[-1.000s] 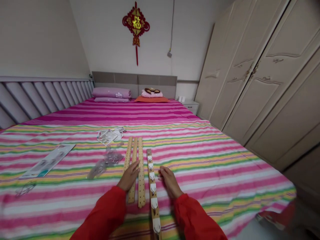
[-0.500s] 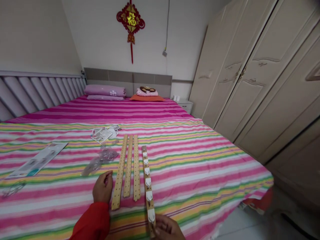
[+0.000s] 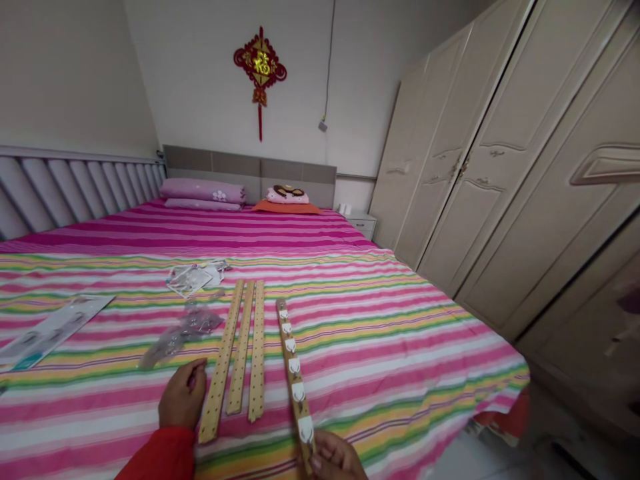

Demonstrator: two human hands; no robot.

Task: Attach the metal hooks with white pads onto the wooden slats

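Observation:
My right hand point(image 3: 337, 457) grips the near end of a narrow wooden strip with white hooks point(image 3: 294, 367), several of them in a row along its length. To its left lie three bare wooden strips with small holes: a left one point(image 3: 221, 373), a middle one point(image 3: 241, 357) and a right one point(image 3: 257, 360). My left hand point(image 3: 183, 393), in a red sleeve, rests on the striped cloth just left of these strips. Its fingers are curled in, and whatever they may hold is hidden.
Clear plastic bags with small parts point(image 3: 183, 330) lie beyond my left hand. Further back is more clear packaging point(image 3: 197, 275). A flat pack point(image 3: 55, 330) lies far left. Striped cloth point(image 3: 380, 347) covers the bed. A wardrobe point(image 3: 500, 160) stands to the right.
The view has tilted up and turned slightly right, so the bed and strips appear shifted left. My right hand still holds the hooked strip, whose near end looks slightly raised.

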